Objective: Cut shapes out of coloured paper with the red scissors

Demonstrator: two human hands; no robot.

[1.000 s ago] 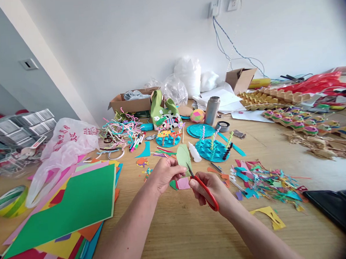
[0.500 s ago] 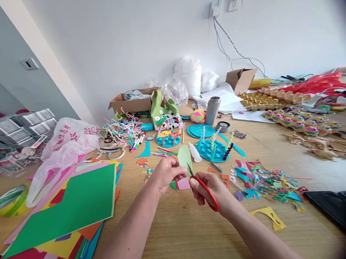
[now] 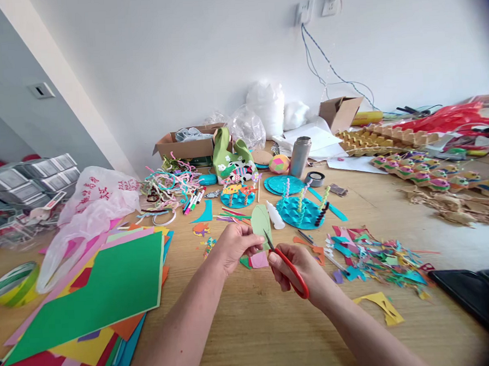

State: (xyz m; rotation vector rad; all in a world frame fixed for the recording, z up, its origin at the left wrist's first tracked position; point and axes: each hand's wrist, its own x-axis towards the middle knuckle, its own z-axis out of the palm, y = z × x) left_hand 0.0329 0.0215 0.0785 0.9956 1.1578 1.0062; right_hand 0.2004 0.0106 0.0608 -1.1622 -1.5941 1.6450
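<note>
My left hand pinches the lower part of a pale green piece of paper, which has a rounded top and stands up from the fingers. Red-handled scissors are in my right hand, fingers wrapped round the grips. Their dark blades point up and left, over the right side of the green paper; whether they are cutting at this instant I cannot tell. Below the hands lie pink paper and a bit of green paper. Just beyond the green paper is a white glue bottle.
Coloured sheets are stacked at left. To the right lies a heap of paper scraps, with a yellow offcut nearer. Blue discs bearing pipe cleaners, a metal flask and black tape stand behind. A dark device edges in.
Almost nothing differs. Both hands, the green paper and the scissors stay in nearly the same place.
</note>
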